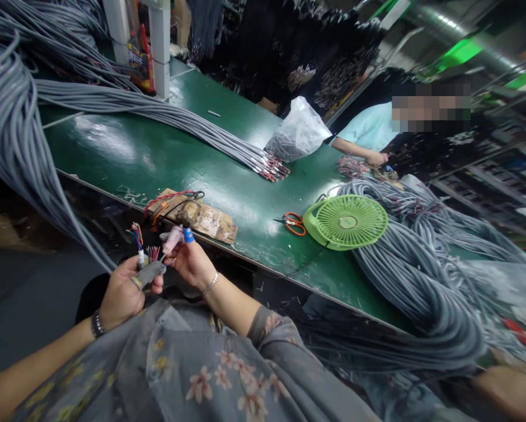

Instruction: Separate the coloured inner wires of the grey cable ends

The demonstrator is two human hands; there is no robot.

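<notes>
My left hand (122,293) is closed around the end of a grey cable (150,272), whose stripped coloured wires (153,253) fan out above my fingers. A second tuft of coloured wires (136,234) stands up beside it. My right hand (191,261) pinches at those wire ends, its fingertips covered with pink and blue finger guards (177,236). Both hands work just in front of the near edge of the green table (126,158), above my lap.
Long grey cable bundles (157,111) lie across the table; more hang at the left (12,135) and coil at the right (416,281). A taped wooden block (201,217), orange scissors (294,223), a green fan (346,221) and a plastic bag (298,132) sit on the table. Another person (368,132) works opposite.
</notes>
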